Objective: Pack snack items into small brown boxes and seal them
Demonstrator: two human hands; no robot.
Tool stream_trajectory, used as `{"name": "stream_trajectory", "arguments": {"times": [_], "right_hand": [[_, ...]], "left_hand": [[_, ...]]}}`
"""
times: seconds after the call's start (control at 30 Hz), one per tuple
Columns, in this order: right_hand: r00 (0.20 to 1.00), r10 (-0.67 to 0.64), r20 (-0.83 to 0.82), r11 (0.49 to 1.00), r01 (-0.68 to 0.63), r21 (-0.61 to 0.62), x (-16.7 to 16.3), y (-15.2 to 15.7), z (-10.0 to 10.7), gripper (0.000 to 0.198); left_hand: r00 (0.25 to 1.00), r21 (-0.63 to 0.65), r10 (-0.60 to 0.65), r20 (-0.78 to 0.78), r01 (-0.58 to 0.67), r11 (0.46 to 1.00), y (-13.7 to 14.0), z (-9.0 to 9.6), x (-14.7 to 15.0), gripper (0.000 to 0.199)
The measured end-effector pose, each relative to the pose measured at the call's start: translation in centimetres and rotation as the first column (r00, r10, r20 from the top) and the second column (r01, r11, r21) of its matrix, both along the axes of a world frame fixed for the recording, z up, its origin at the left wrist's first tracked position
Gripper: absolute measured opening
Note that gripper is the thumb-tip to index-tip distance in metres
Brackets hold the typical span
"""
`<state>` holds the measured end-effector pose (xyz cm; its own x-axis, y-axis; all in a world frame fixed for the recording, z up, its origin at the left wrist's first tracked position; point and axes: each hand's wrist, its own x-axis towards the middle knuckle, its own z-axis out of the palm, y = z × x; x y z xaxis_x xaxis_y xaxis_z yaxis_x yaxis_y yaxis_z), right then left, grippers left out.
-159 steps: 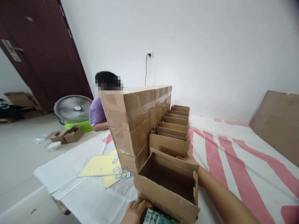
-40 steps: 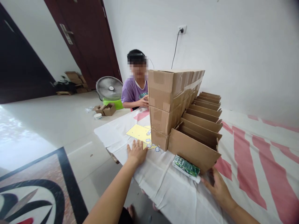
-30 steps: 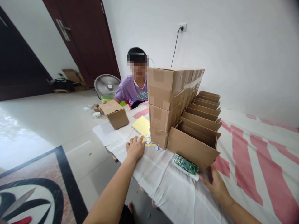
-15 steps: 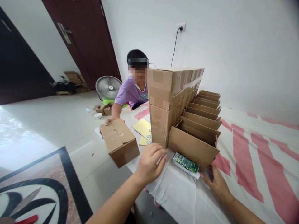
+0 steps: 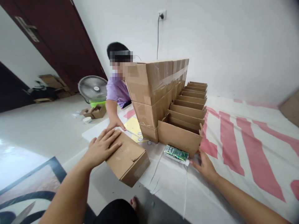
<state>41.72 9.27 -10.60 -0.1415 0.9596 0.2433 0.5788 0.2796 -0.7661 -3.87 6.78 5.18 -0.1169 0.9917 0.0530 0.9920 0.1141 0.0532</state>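
Observation:
A closed cardboard box point(image 5: 127, 155) lies at an angle near the table's left edge. My left hand point(image 5: 102, 147) rests on its top with the fingers stretched out and spread. Just behind, a co-worker's hand point(image 5: 116, 122) reaches to the box's far end. My right hand point(image 5: 206, 166) is by the lower corner of the nearest open carton point(image 5: 179, 137), thumb and fingers apart; whether it touches the carton I cannot tell. Its thumb is close to the white end of a small green-and-white pack point(image 5: 176, 154), which lies in front of that carton.
Taped boxes point(image 5: 142, 113) are stacked high beside a row of open cartons point(image 5: 190, 102). Yellow printed sheets point(image 5: 132, 126) lie behind the closed box. A white cloth with red marks point(image 5: 231, 146) covers the table. A fan point(image 5: 93, 88) stands on the floor beyond.
The closed box has come toward me and to the right, nearer the table. My left hand has moved left onto its top. My right hand stays by the open carton. The view has shifted.

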Motion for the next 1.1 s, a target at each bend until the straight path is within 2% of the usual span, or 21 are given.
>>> {"name": "stream_trajectory", "arguments": {"times": [0.17, 0.3, 0.4, 0.57, 0.67, 0.8, 0.9, 1.0, 1.1], "right_hand": [[0.995, 0.091, -0.05, 0.993, -0.094, -0.078, 0.9, 0.7, 1.0, 0.08], [0.994, 0.097, -0.047, 0.981, -0.104, -0.167, 2.7, 0.4, 2.7, 0.069], [0.996, 0.085, -0.015, 0.973, -0.086, -0.213, 4.8, -1.1, 4.7, 0.055], [0.994, 0.055, 0.099, 0.967, -0.028, -0.255, 8.8, -5.9, 8.3, 0.042], [0.962, 0.109, 0.249, 0.965, -0.043, -0.258, 11.0, -9.4, 8.2, 0.038], [0.894, 0.089, 0.439, 0.984, -0.011, -0.176, 13.0, -13.4, 5.2, 0.043], [0.857, 0.042, 0.514, 0.991, 0.028, -0.128, 13.6, -15.2, 3.0, 0.04], [0.864, 0.042, 0.501, 0.994, 0.017, -0.112, 13.9, -15.6, 2.7, 0.034], [0.875, -0.09, 0.475, 0.996, 0.074, 0.053, 14.0, -14.7, 4.4, 0.032]], "left_hand": [[0.998, -0.042, -0.059, -0.005, 0.059, 0.997, -2.5, 0.0, 4.2, 0.062], [0.962, -0.01, -0.246, 0.117, 0.249, 0.968, -4.7, 0.1, 9.8, 0.069], [0.898, -0.017, -0.361, 0.25, 0.377, 0.926, -5.8, 0.1, 14.4, 0.072], [0.825, -0.05, -0.422, 0.375, 0.473, 0.88, -6.1, -0.3, 19.7, 0.075], [0.809, -0.037, -0.42, 0.41, 0.475, 0.879, -5.9, -0.5, 20.6, 0.076], [0.804, -0.063, -0.386, 0.453, 0.461, 0.885, -6.2, -0.8, 20.4, 0.079], [0.763, -0.029, -0.403, 0.506, 0.482, 0.876, -6.5, -1.3, 20.1, 0.077], [0.67, 0.075, -0.439, 0.599, 0.498, 0.864, -6.4, -2.1, 19.8, 0.066], [0.499, 0.098, -0.376, 0.781, 0.496, 0.863, -5.7, -2.9, 19.5, 0.056]]}}
